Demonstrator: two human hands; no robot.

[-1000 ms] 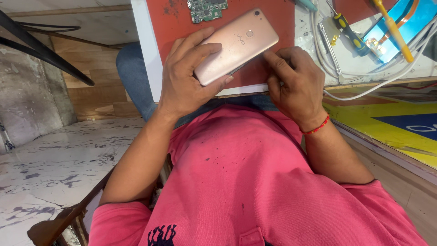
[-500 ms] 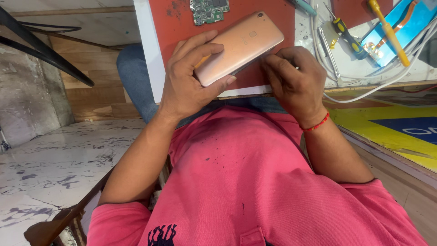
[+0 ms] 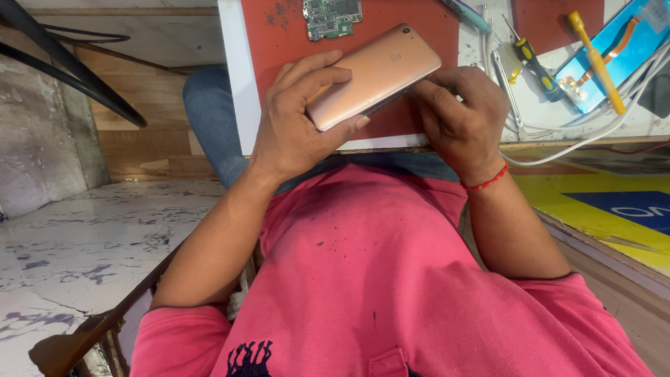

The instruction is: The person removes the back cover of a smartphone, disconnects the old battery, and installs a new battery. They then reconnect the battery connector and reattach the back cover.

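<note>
Phone (image 3: pixel 373 73): slim slab, rounded corners, smooth rose-gold back facing up, held tilted just above the red mat (image 3: pixel 279 42) at the bench's near edge. Left hand (image 3: pixel 296 122) grasps it, fingers curled over the back, thumb under the lower edge. Right hand (image 3: pixel 460 115) clenched at the phone's right edge, fingertips pressed on the seam; anything pinched there is hidden. Red thread band on the right wrist. Green circuit board (image 3: pixel 331 15) lies flat on the mat, just beyond the phone. Right of the mat: black-and-yellow screwdriver (image 3: pixel 534 63), yellow plastic tool (image 3: pixel 593 59) across a blue panel (image 3: pixel 628 42), loose white cables (image 3: pixel 593 132)
</note>
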